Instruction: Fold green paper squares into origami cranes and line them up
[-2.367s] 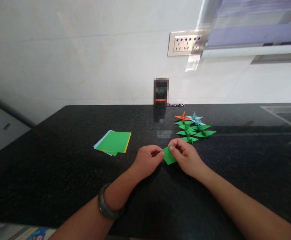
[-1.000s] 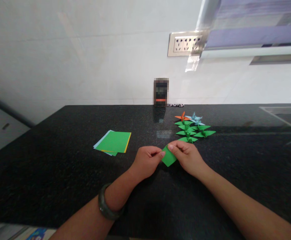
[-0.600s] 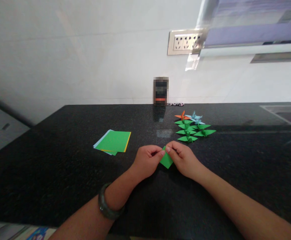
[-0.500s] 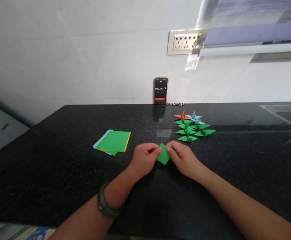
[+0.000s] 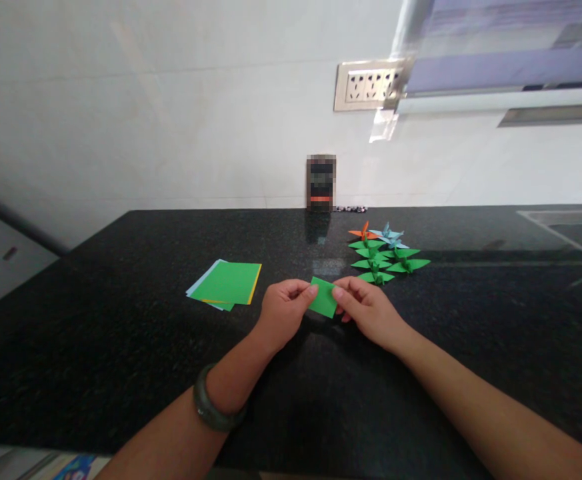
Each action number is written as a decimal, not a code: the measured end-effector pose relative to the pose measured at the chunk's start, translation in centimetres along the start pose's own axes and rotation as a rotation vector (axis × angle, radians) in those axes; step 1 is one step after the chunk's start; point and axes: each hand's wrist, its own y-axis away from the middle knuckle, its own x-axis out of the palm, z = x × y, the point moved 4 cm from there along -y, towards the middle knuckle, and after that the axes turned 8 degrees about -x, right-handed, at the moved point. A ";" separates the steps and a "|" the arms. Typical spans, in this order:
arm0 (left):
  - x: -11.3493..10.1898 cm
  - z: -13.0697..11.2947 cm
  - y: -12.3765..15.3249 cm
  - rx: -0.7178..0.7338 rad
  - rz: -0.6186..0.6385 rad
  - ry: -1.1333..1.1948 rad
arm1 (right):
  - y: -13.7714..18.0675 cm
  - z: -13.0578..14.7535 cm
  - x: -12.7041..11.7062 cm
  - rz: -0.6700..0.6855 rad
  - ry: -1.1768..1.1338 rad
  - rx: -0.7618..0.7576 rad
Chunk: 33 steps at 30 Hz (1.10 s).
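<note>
A small folded square of green origami paper (image 5: 324,299) is held between my two hands over the dark countertop. My left hand (image 5: 285,307) pinches its left edge with thumb on top. At its right edge, my right hand (image 5: 365,307) grips it between thumb and fingers, some fingertips showing beneath. To the left lies a stack of square paper (image 5: 228,282), green on top with blue and yellow edges sticking out. Beyond my right hand stand several folded green paper cranes (image 5: 408,265), an orange crane (image 5: 365,232) and light blue cranes (image 5: 389,233).
A phone (image 5: 321,183), its screen blurred, leans upright against the white wall, with a beaded strap (image 5: 351,209) beside it. Wall sockets (image 5: 371,85) are above. The black countertop (image 5: 121,333) ends at the front, and a sink-like recess (image 5: 575,230) lies at the far right.
The green paper has turned from a diamond pose to a more level one and risen slightly. Both hands have shifted a little upward with it, my right fingers now partly under it.
</note>
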 end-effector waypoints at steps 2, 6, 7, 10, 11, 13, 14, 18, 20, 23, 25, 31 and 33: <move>0.3 -0.1 0.1 -0.004 0.032 0.022 | 0.3 0.1 0.6 0.037 0.027 -0.011; 0.3 -0.3 0.3 0.014 0.023 0.022 | 0.5 0.3 1.0 0.069 0.113 -0.061; 0.2 -0.4 0.3 0.016 0.016 0.010 | 0.5 0.3 1.0 0.073 0.117 -0.066; 0.1 -0.3 0.3 -0.005 -0.003 0.009 | 0.5 0.3 0.9 0.077 0.086 -0.054; 0.0 -0.2 0.3 -0.016 -0.012 0.019 | 0.5 0.3 0.9 0.075 0.065 -0.042; 0.1 0.0 0.2 -0.046 -0.013 0.055 | 0.4 0.4 0.8 0.056 0.018 -0.015; 0.2 0.1 0.2 -0.069 0.000 0.080 | 0.4 0.4 0.7 0.037 -0.005 -0.003; 0.8 0.3 0.2 -0.158 0.111 0.151 | 0.3 0.2 0.3 -0.056 -0.074 0.041; 0.9 0.1 0.3 -0.161 0.117 0.138 | 0.2 0.1 0.2 -0.086 -0.099 0.051; 0.8 -0.1 0.4 -0.131 0.102 0.098 | 0.1 0.1 0.1 -0.115 -0.120 0.034; 0.9 -0.1 0.5 -0.126 0.127 0.097 | 0.1 0.0 0.1 -0.111 -0.120 0.037; 1.1 0.0 0.5 -0.146 0.204 0.209 | 0.1 -0.3 0.1 -0.123 -0.196 0.119; 1.1 -0.2 0.5 -0.133 0.212 0.205 | 0.1 -0.4 0.1 -0.125 -0.223 0.140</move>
